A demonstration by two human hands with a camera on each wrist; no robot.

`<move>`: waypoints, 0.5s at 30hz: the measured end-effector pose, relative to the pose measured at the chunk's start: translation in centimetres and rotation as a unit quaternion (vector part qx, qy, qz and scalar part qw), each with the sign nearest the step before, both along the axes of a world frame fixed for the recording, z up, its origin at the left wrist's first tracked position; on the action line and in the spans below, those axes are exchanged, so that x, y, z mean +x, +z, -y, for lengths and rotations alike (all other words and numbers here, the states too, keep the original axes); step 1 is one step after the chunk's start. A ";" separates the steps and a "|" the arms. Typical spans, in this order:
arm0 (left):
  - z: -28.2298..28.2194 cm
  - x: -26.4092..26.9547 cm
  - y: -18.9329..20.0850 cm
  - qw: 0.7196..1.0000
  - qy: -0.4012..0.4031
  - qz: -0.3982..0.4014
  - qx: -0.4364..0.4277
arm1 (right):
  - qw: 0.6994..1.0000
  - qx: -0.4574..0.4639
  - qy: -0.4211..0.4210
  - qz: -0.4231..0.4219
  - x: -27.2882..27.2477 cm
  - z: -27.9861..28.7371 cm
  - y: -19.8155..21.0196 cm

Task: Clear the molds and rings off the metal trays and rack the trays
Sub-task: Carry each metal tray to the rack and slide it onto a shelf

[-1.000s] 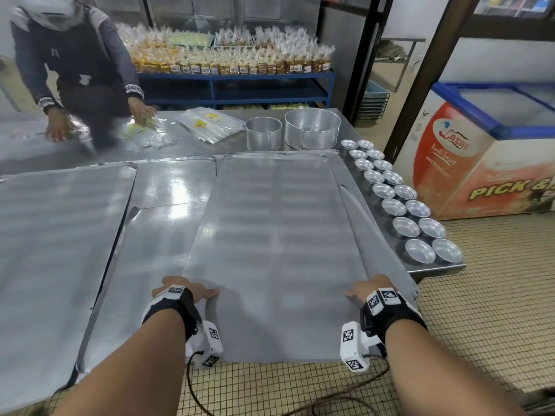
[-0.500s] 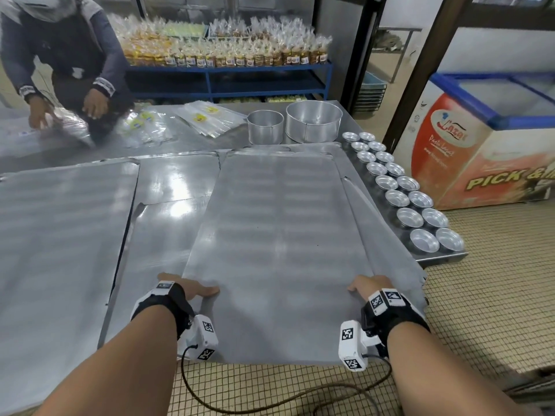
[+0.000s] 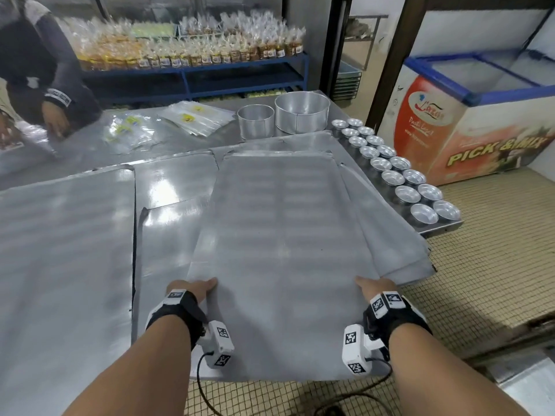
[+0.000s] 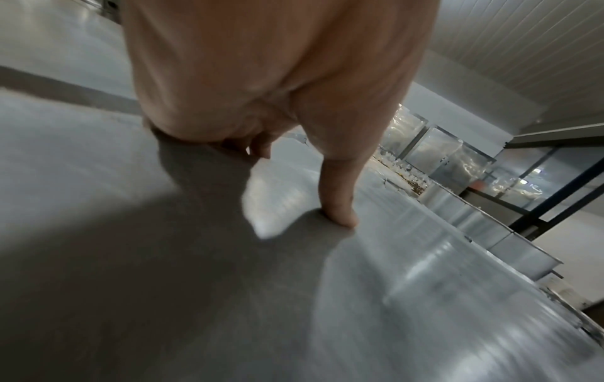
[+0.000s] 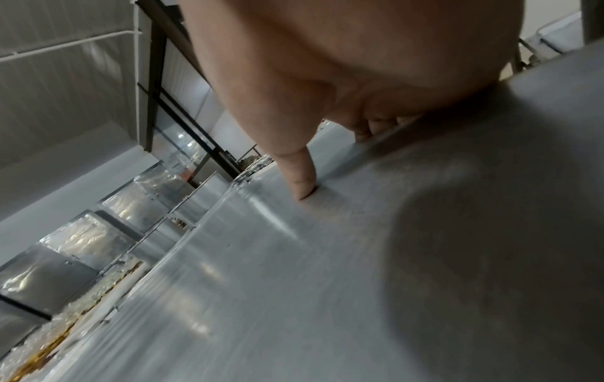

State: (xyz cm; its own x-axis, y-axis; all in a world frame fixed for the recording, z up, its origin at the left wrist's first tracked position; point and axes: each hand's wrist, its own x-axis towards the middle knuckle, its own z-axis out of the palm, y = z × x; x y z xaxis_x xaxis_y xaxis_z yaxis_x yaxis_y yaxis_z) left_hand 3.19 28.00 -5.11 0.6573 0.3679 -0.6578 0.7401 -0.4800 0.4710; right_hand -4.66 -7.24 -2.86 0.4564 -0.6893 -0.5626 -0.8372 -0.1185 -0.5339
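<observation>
A: The top metal tray (image 3: pixel 279 235) lies flat on a fanned stack of trays at the near right of the bench (image 3: pixel 168 181), its near end jutting out over the tiled floor (image 3: pixel 480 265). The left hand (image 3: pixel 192 288) holds its left edge, the right hand (image 3: pixel 372 286) its right edge.

B: How do the fingers (image 4: pixel 258 144) lie?

A: From the head view only the thumbs show, flat on top. The left wrist view adds that the thumb (image 4: pixel 338 204) presses down on the sheet while the other fingers curl under the rim. The right wrist view shows the same pinch mirrored: thumb (image 5: pixel 304 181) on top, fingers (image 5: pixel 376 126) tucked below the edge.

B: How many trays?

A: Under the top one at least two more edges (image 3: pixel 399 253) fan out to the right; the exact number I cannot tell. Another large tray (image 3: pixel 60 250) lies on the left of the bench.

B: And the molds?

A: Sixteen small round molds (image 3: pixel 402 178), two rows of eight, along the right rim of the bench, off the trays. Two tall metal rings (image 3: pixel 301 112) stand side by side behind the stack, the smaller on the left.

B: Beyond that?

A: Clear bags (image 3: pixel 192 118) lie at the far side, where a second person (image 3: pixel 45 73) bends over the bench. A blue shelf (image 3: pixel 192 70) of wrapped goods stands behind, a chest freezer (image 3: pixel 468 130) to the right.
</observation>
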 end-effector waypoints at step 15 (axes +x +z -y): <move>0.7 0.9 1.5 0.992 0.108 0.040 -0.045 | 0.995 0.038 -0.087 0.019 1.1 -0.3 1.1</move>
